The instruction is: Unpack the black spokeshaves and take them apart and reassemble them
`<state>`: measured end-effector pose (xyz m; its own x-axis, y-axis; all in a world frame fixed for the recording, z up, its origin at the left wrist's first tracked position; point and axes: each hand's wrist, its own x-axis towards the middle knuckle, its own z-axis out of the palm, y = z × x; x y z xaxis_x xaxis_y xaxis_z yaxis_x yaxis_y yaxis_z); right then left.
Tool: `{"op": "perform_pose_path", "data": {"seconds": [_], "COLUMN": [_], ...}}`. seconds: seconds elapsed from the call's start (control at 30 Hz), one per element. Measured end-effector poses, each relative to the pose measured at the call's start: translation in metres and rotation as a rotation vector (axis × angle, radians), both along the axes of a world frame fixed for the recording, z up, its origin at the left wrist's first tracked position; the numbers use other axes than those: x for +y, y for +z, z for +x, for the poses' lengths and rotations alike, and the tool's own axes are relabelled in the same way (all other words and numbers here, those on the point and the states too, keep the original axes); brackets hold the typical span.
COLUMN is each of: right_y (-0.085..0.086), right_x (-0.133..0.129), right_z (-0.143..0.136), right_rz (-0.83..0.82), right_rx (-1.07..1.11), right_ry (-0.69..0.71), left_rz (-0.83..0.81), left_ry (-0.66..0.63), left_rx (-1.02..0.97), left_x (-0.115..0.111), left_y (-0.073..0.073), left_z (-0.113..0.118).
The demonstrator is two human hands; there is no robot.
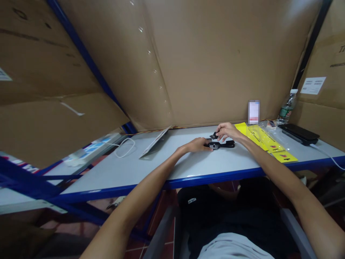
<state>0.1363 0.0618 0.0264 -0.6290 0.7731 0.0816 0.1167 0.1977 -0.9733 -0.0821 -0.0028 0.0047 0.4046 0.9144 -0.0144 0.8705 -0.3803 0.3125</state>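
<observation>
Item: one black-handled metal tool (215, 145), low on the grey tabletop (113, 172), in front of the seated person. Left hand (198, 144): fingers partly closed, gripping the tool at its metal end; the black handle points to the right. Right hand (226, 130): fingertips pinched on a small black piece (214, 136), just above the tool; whether the two touch or are joined, cannot tell. Condition: tool out of any wrapper and in hand; the small piece, by my reading, not yet settled, with nothing in view marking the handling as finished. To the right: yellow printed packets (246, 132), their contents unclear; a clear bottle (286, 111), white-capped; a flat black device (300, 133) with a white lead. To the left: a thin grey flat packet (155, 144) and a looped white cable (126, 153).
</observation>
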Motion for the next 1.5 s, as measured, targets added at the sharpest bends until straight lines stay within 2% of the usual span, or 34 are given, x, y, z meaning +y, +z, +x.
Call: {"op": "perform_pose_path", "data": {"seconds": [0.23,0.53,0.77,1.0,1.27,1.5], "right_y": [-0.015,-0.016,-0.018,-0.016,-0.018,-0.017], "right_x": [0.001,0.002,0.002,0.0,0.004,-0.001], "right_z": [-0.008,-0.007,-0.011,-0.007,-0.01,-0.015], "right_rz": [-0.004,0.0,0.029,-0.054,0.063,0.376], "right_rx": [-0.061,-0.007,-0.079,-0.058,-0.097,-0.259], "right_ry": [0.027,0.047,0.044,0.029,0.051,0.058], "left_rz": [-0.01,0.001,0.001,0.009,0.011,-0.009], "left_ry": [0.019,0.016,-0.003,0.007,-0.002,-0.009], "left_rx": [0.027,0.03,0.007,0.004,-0.004,-0.019], "left_x": [-0.001,0.002,0.003,0.001,0.001,0.001], "left_y": [0.001,-0.002,-0.003,-0.002,-0.001,-0.001], "left_z": [0.002,-0.001,-0.003,-0.001,-0.001,-0.002]}}
